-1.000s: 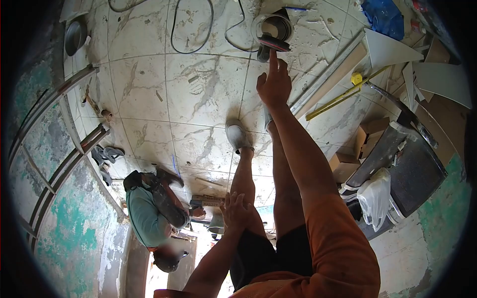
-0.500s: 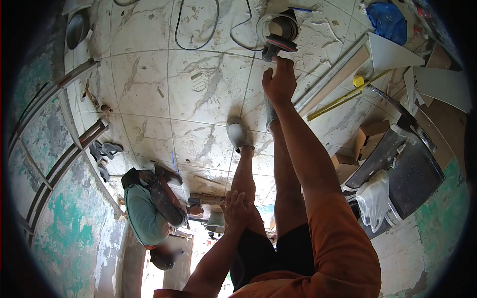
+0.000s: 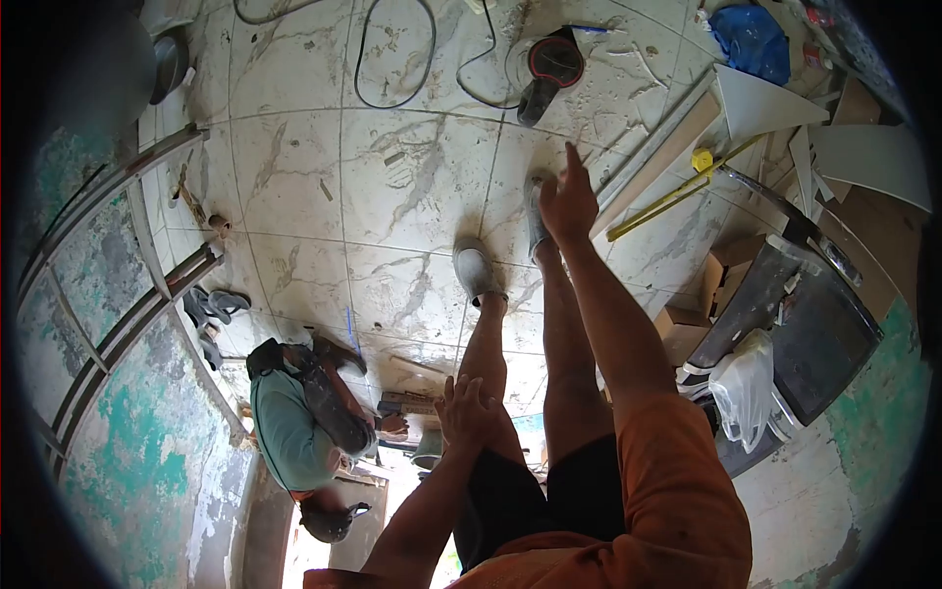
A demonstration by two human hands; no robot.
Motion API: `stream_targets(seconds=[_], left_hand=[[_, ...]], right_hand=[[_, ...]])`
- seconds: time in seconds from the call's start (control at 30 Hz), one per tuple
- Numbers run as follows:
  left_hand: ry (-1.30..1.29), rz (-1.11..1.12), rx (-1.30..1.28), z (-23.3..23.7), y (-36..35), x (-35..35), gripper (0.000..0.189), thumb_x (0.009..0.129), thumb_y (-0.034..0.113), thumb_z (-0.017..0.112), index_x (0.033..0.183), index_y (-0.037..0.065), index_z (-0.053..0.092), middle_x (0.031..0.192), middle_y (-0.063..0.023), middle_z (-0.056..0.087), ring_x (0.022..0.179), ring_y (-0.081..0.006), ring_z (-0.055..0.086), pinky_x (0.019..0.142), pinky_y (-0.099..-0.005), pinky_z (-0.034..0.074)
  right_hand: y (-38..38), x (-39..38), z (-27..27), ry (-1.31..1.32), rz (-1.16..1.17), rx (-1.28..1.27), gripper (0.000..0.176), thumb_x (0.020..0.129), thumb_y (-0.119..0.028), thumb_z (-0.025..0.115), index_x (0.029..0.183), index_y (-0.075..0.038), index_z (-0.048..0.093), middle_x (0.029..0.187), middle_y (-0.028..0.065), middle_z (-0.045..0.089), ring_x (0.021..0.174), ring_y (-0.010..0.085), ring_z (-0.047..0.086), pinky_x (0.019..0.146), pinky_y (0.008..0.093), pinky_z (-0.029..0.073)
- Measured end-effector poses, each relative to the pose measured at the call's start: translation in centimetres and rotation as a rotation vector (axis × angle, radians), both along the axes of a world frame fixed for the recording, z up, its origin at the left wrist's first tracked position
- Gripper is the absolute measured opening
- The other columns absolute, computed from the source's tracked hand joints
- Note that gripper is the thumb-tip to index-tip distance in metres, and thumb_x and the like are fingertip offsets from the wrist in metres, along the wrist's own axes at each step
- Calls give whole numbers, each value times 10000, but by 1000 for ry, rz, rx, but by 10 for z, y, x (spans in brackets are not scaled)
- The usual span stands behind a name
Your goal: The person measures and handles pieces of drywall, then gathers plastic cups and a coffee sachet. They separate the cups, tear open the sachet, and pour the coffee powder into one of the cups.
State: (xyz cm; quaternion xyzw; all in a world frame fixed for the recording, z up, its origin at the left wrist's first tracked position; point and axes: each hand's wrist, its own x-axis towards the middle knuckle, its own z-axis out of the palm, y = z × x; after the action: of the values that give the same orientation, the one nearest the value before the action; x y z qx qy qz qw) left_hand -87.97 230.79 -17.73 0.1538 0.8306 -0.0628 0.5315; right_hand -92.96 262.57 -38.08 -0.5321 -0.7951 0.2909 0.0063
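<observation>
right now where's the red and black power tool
Head view, top centre: the power tool lies on the tiled floor, beyond the raised right hand and left of the white tile offcut.

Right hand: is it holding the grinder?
No, the right hand is open and empty, clear of the grinder, which lies on the tiled floor.

Left hand on leg, right hand spread above floor tiles
</observation>
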Motion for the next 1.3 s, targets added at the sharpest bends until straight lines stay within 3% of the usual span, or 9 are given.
stream_targets(seconds=[0.27,0.53,0.8,0.83,0.93,1.0,1.07,1.2,1.3], left_hand=[[89,-114,228,-16,-70,-13,445,745,330,667,1116,85,669,1153,-150,645,1173,-348,556,989,-514,424],[118,-449,200,18,-64,-29,496,760,363,691,1154,63,664,1235,-203,609,1287,-398,454,1058,-516,386],[-173,-584,69,39,-56,-32,447,854,416,649,1105,46,663,1126,-196,660,1098,-365,606,939,-478,479],[-231,-486,90,40,-57,-36,441,877,411,635,1113,39,658,1101,-207,671,1058,-355,638,915,-456,497],[-232,-589,30,41,-57,-43,412,902,385,623,1122,37,651,1063,-211,689,992,-325,678,870,-417,521],[-249,-687,61,41,-56,-41,393,904,344,637,1153,40,641,1024,-188,698,930,-287,689,816,-387,541],[-268,-161,-406,64,-32,-12,414,907,327,649,1190,24,628,1009,-173,693,852,-239,683,754,-347,551],[-321,-136,-456,45,-30,44,408,912,303,648,1233,56,601,904,-111,668,800,-223,659,723,-339,548],[-307,-719,-151,29,-19,69,406,915,316,640,1219,48,610,1019,-156,683,907,-255,663,790,-373,535]], right_hand=[[-147,238,24,-471,-156,-579,631,916,-518,516,1421,-144,461,1244,252,586,1093,428,608,954,492,478],[-290,403,164,-292,-634,-891,494,876,-444,666,1248,-122,622,1095,208,688,1046,334,654,924,396,507],[-366,438,191,-100,-950,-733,421,886,-416,640,1211,-149,649,1111,158,697,1053,315,659,954,410,502],[-404,457,152,-14,-608,-540,393,882,-408,632,1181,-156,670,1123,134,700,1050,289,665,954,402,504],[-399,494,174,-9,-1167,-728,423,853,-422,663,1178,-152,667,1082,138,713,1019,288,678,934,389,519],[-428,540,167,-75,-1020,-800,460,847,-436,678,1193,-133,653,1045,171,716,1008,300,682,918,394,527],[-454,575,153,-45,-980,-649,412,883,-419,645,1163,-117,669,1014,178,712,942,309,689,855,415,546],[-427,629,168,-8,-1038,-588,376,896,-356,630,1172,-102,652,924,167,717,853,308,689,768,397,554],[-374,663,195,-26,-1256,-635,431,885,-374,630,1235,-124,618,971,183,711,898,330,687,782,418,551]])
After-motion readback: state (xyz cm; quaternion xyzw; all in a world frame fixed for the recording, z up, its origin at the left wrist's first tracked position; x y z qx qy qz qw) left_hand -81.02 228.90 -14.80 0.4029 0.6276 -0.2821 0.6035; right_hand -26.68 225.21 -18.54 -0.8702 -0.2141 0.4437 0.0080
